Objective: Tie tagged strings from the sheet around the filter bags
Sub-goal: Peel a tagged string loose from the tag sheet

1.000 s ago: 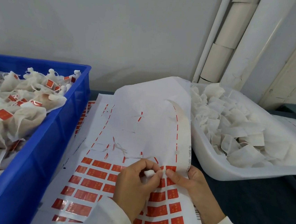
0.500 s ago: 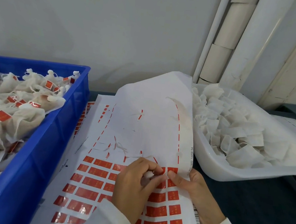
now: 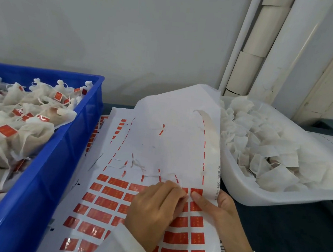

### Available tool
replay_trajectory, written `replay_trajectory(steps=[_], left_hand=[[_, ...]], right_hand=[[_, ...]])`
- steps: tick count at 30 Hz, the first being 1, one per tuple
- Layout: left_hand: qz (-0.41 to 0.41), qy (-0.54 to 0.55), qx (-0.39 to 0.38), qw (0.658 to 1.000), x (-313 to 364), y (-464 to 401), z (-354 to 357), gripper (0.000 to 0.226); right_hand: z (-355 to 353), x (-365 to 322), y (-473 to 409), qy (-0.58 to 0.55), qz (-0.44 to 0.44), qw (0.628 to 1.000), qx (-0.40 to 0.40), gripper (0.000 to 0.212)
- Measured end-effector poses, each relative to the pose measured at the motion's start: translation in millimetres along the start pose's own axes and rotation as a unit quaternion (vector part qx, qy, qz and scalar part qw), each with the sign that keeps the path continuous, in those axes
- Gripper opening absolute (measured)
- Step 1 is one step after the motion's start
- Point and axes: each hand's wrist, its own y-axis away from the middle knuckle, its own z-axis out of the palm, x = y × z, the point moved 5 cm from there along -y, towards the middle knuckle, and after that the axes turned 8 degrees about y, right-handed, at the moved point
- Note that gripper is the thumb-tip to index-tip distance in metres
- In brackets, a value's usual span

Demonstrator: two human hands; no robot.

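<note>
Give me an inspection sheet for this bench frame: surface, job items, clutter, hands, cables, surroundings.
Surface: dark tabletop, mostly covered.
Job items: tag sheet, upper tags gone, red tags left in the lower rows; blue crate of tied, tagged filter bags; white tub of untagged bags.
Clutter: loose string ends on the sheet's bare part.
Hands: left hand curled, fingertips on the top tag row; whatever it pinches is hidden. Right hand grips the sheet edge, thumb on top.
Cables: nothing seen.
Surroundings: white wall; cardboard tubes standing in the corner.

Sheet hemmed L by blue crate, R by white tub; dark tabletop open front-R.
</note>
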Motion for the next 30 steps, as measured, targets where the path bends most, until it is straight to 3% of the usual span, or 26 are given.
replay_trajectory(steps=[7, 14, 17, 22, 24, 26, 30], left_hand=[[0.058, -0.033, 0.009, 0.998, 7.1, 0.4, -6.7, 0.027], [-0.100, 0.053, 0.003, 0.994, -15.2, -0.4, -5.1, 0.049], [-0.151, 0.079, 0.012, 0.985, -22.1, 4.9, -2.1, 0.047], [-0.169, 0.101, 0.016, 0.980, -19.8, 3.8, -1.6, 0.036], [-0.231, 0.146, 0.005, 0.962, -26.2, 4.8, -2.3, 0.035], [-0.351, 0.212, -0.012, 0.912, -39.1, 9.4, -1.0, 0.052], [-0.464, 0.202, 0.007, 0.862, -62.9, 17.7, -4.9, 0.076]], right_hand=[[0.5, -1.9, 2.8, 0.000, -0.017, 1.000, 0.004, 0.037], [-1.2, -4.2, 2.3, -0.042, -0.021, 0.998, -0.035, 0.034], [-0.6, -2.3, 0.2, -0.040, -0.008, 0.998, -0.048, 0.040], [-0.6, 0.2, -2.0, -0.046, 0.013, 0.998, -0.049, 0.038], [-1.1, 1.0, -2.4, -0.063, 0.026, 0.996, -0.059, 0.035], [-3.0, 3.1, -4.0, -0.069, 0.038, 0.995, -0.066, 0.036], [-5.7, 6.6, -8.7, -0.055, 0.047, 0.996, -0.057, 0.035]])
